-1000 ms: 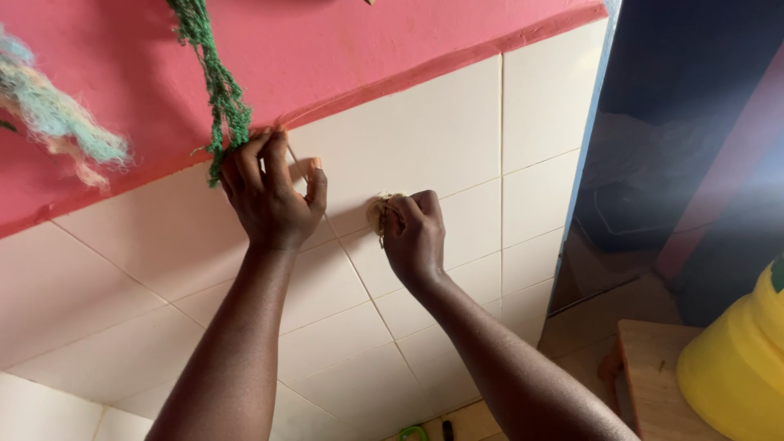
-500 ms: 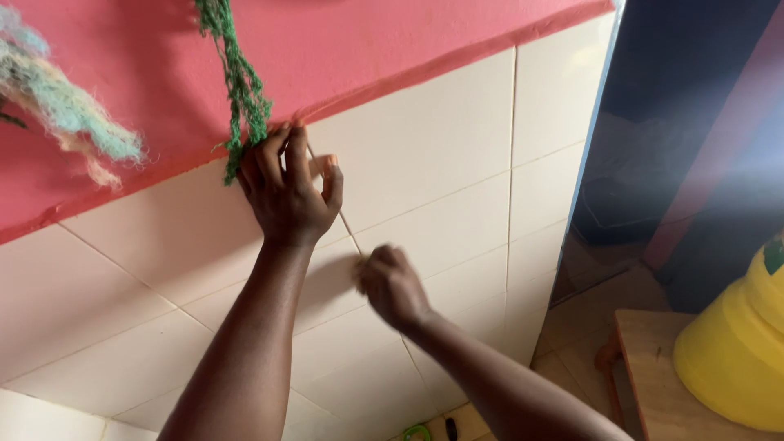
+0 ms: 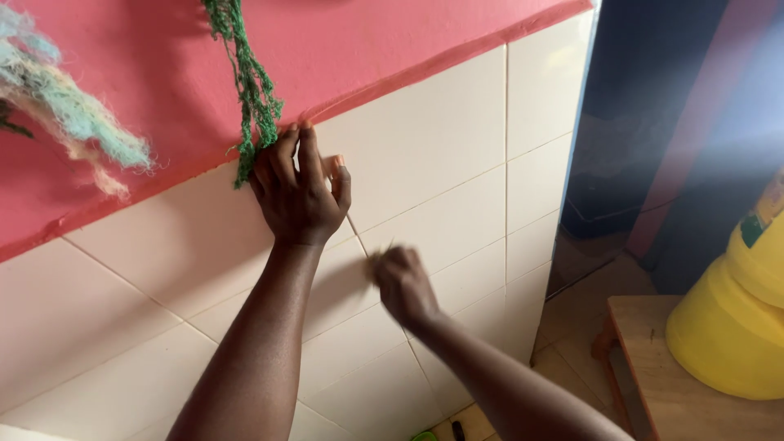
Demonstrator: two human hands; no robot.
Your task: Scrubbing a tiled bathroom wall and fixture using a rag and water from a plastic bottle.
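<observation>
The left hand (image 3: 298, 192) pinched a green cord (image 3: 249, 90) against the wall; the right hand (image 3: 402, 282) (clenched) gripped a thin string (image 3: 356, 234).

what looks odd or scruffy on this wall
A frayed green cord hangs down the pink wall, its ragged end beside the left hand. A fuzzy pale tuft sticks out at the left. The right hand pulls a thin thread taut. The tiles look intact.

Bright daylight, hazy glare at right edge.
</observation>
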